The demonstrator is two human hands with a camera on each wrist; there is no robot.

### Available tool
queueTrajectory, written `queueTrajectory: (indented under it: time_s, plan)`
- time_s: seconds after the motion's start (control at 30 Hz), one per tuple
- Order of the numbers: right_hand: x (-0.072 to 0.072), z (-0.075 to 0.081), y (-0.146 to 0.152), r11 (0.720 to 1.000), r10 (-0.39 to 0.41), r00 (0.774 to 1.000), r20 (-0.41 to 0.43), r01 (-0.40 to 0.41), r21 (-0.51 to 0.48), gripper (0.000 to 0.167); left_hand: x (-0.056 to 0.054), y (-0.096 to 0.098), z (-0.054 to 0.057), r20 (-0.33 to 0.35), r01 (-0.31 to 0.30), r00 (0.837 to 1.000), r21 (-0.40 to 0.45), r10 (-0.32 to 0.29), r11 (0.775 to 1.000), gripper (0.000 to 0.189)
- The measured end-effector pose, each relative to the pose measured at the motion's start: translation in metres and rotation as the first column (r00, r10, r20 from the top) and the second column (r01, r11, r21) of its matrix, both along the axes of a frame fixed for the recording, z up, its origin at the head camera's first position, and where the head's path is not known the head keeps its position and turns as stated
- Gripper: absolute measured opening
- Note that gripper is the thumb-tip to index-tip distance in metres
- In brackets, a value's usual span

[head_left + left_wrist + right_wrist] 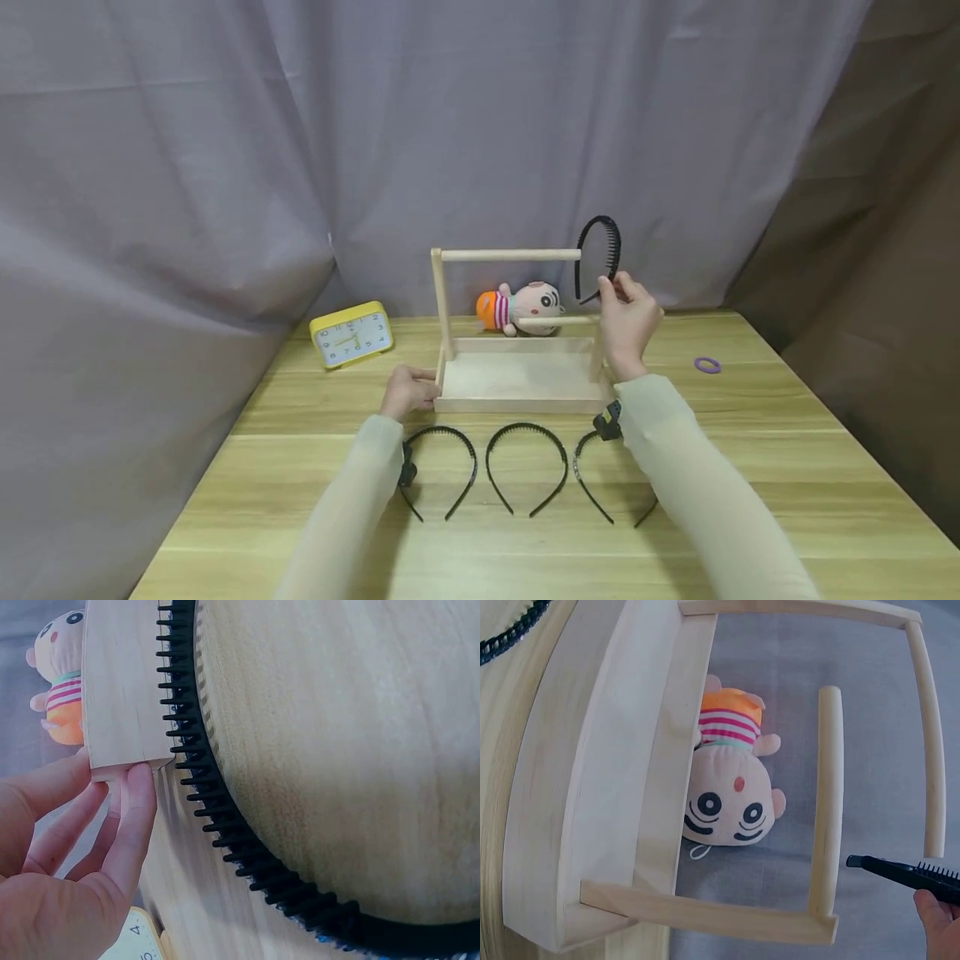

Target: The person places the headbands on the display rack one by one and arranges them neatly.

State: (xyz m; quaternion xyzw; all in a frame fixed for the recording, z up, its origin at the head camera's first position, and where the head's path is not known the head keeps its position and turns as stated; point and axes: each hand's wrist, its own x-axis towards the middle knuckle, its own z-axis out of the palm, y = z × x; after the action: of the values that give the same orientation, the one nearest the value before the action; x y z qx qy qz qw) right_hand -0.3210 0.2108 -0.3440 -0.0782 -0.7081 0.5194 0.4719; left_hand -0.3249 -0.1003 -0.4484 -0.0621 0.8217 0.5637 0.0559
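Our left hand point(407, 392) grips the wooden rack point(521, 406) near the tabletop's point(757, 467) far edge while our right hand point(630, 323) pinches a black headband point(615, 242) beside the upper rod's point(510, 255) free end, apparently aligning it, so we should next slip it over.

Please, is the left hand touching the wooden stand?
Touching. The left wrist view shows the left hand with its fingertips against the end of the wooden stand.

4 black headbands point(617, 243), pale rack point(517, 377), pink-striped doll shirt point(502, 309), yellow clock point(352, 337).
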Motion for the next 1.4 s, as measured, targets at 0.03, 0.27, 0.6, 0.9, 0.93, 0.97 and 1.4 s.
queueTrajectory:
  time_s: [0.03,0.27,0.6,0.9,0.93,0.97,1.4]
  plan:
    - [-0.001,0.0,-0.003,1.0,0.015,1.0,0.007,-0.015,-0.007,0.016,-0.001,-0.001,0.0,0.0,-0.005,1.0,-0.001,0.005,1.0,0.034]
    - [-0.002,0.004,-0.015,0.997,0.074,0.997,0.033,-0.073,-0.019,0.017,-0.007,-0.005,0.004,-0.011,-0.008,1.0,-0.005,0.007,1.0,0.036]
    - [-0.003,-0.009,-0.036,0.994,0.105,0.994,0.033,-0.105,-0.004,0.017,0.0,-0.001,-0.004,0.012,-0.014,1.0,0.01,0.014,1.0,0.035]
    - [-0.005,-0.007,-0.049,0.986,0.163,0.986,0.033,-0.164,0.03,0.015,-0.005,0.0,0.0,0.025,-0.016,1.0,-0.015,0.016,1.0,0.035]
    - [-0.006,-0.006,-0.05,0.985,0.165,0.986,0.036,-0.166,0.038,0.016,-0.005,0.0,0.001,0.023,-0.019,1.0,-0.013,0.019,1.0,0.035]
    - [-0.006,-0.005,-0.052,0.985,0.164,0.986,0.04,-0.166,0.049,0.017,-0.006,-0.001,0.002,0.017,-0.019,1.0,-0.017,0.019,1.0,0.034]
    - [-0.015,-0.008,-0.068,0.979,0.194,0.981,0.024,-0.195,0.051,0.018,-0.002,-0.003,0.0,-0.03,0.014,0.999,-0.008,-0.014,1.0,0.031]
